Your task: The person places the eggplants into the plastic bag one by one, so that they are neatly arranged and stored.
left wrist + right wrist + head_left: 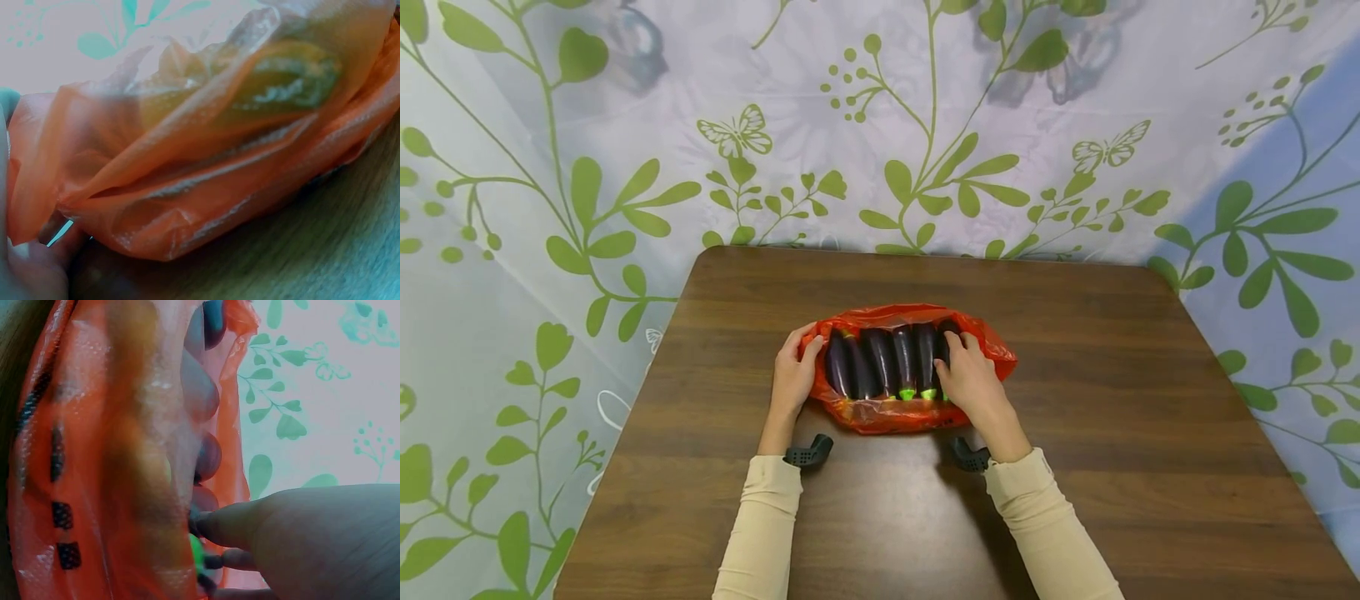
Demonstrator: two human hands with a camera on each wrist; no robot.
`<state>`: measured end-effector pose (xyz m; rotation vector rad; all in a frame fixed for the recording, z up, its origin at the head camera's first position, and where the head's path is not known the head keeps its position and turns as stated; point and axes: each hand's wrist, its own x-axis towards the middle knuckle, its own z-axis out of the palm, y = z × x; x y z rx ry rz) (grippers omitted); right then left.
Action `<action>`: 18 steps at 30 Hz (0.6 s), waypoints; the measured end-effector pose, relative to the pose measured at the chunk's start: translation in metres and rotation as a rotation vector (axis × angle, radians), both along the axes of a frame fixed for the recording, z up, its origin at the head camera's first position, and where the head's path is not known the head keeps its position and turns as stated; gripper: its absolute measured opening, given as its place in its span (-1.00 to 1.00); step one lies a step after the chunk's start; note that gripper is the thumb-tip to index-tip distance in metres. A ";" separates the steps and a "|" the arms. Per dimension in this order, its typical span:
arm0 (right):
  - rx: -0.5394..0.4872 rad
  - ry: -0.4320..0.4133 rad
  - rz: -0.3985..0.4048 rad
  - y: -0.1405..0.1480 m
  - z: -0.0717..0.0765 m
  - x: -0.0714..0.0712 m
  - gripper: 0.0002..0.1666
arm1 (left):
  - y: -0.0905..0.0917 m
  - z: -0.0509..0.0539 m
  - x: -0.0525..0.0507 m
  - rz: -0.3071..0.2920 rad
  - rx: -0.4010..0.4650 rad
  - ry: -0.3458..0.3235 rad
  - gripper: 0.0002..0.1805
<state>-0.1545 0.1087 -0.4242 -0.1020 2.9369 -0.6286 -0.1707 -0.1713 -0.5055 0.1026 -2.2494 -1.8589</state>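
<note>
A red plastic bag point(880, 421) lies on the table with its mouth spread open, and several dark purple eggplants point(882, 357) lie side by side in it. At the bag's left end my left hand point(794, 371) pinches the plastic edge; the left wrist view shows the gathered bag point(187, 187) beside the thumb. Over on the right, my right hand point(973, 379) reaches into the opening, its fingers curled round the rightmost eggplant point(953, 327), which it partly covers. In the right wrist view, a green stem end point(197, 553) shows near the fingertips.
The bag stands on a brown wooden table point(1112, 417) with rounded back corners. Behind the table hangs a pale cloth point(820, 117) printed with green leaves and butterflies. A dark wrist mount point(811, 452) sits at each cuff, close to the tabletop.
</note>
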 end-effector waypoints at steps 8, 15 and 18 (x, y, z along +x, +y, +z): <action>0.029 -0.028 0.012 0.004 0.002 0.003 -0.27 | 0.001 -0.001 -0.001 0.000 0.003 0.004 -0.58; 0.017 0.059 0.066 0.007 0.010 0.011 -0.35 | 0.000 -0.002 0.001 -0.001 0.000 -0.006 -0.59; -0.009 0.146 0.096 0.010 0.014 0.016 -0.38 | -0.001 -0.001 0.001 -0.013 0.000 0.003 -0.59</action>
